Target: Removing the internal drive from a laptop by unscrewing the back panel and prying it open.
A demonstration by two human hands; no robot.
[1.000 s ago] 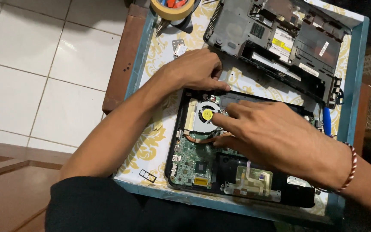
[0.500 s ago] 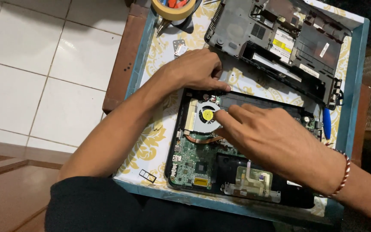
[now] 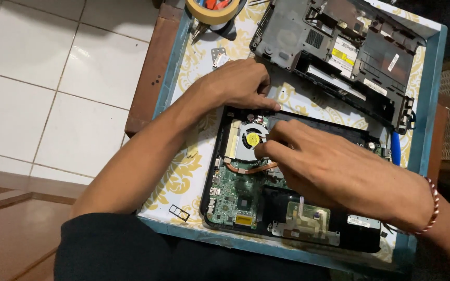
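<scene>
From the head camera, an opened laptop base [image 3: 246,203] lies on a worktop [image 3: 183,171] covered with a cream-and-yellow patterned cloth inside a blue rim, close to the person's body. The left hand [image 3: 238,83] sits at the far left corner of the base, fingers curled, fingertips pressing down on the black edge just above the cooling fan [image 3: 251,139]; it grips nothing that can be seen. The right hand [image 3: 334,166] lies across the middle of the base, its fingers bent with the tips right at the fan's edge; whether they pinch something small there cannot be told. A red-and-white cord bracelet [image 3: 433,205] circles that wrist. The base's long axis runs left to right across the view, slightly tilted down to the right, fan end to the left. It shows a green circuit board, a round grey fan with a yellow centre, a copper heat pipe [image 3: 251,167] curving beneath the fan, and black plastic framing. Beyond it, well apart from the right hand, rests a grey laptop bottom cover [image 3: 339,52], inner side up. A roll of tape [image 3: 212,10] stands at the far left corner, and a blue-handled tool [image 3: 396,148] lies by the right rim.
</scene>
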